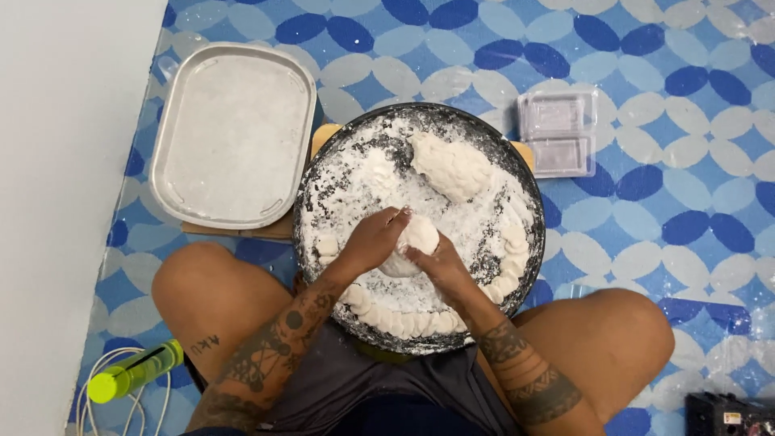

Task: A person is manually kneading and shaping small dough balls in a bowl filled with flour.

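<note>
A round dark pan [529,182] dusted with white flour sits on the floor between my knees. My left hand [370,241] and my right hand [437,264] both grip a white ball of dough [418,236] over the pan's middle. A larger lump of dough [450,165] lies at the pan's far side. Several small shaped dough pieces [404,323] line the near and right rim inside the pan.
A grey floured rectangular tray [232,133] lies at the left on cardboard. A clear plastic box [559,133] sits at the right. A green-yellow tube [133,374] and white cable [97,404] lie by my left knee. A white wall runs along the left.
</note>
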